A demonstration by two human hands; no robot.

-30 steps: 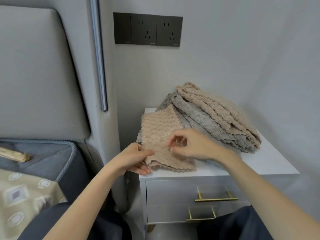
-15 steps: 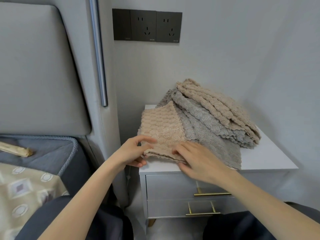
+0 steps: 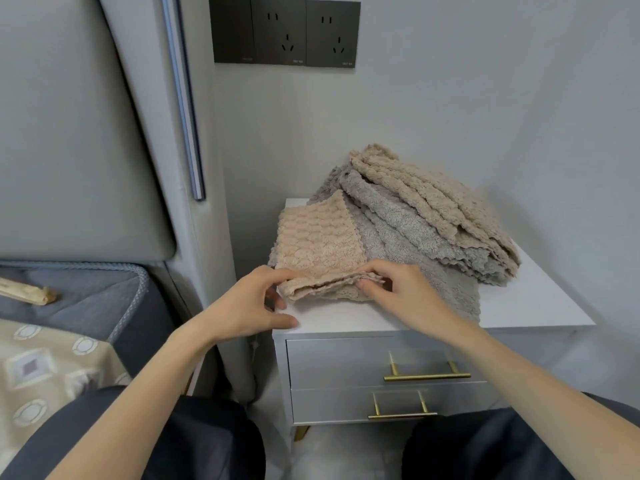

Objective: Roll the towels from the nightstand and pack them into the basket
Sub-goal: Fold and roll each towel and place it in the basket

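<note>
Hands [image 3: 247, 304] [image 3: 398, 292] shifted, apparently pinching towel [image 3: 318, 244].

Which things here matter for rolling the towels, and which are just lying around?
Job: folded beige scalloped towel, gripped by left hand and right hand; heap of grey and beige towels; white nightstand. No basket in view.
Lying about: black wall sockets; pale wooden stick; patterned beige bedcover.
</note>
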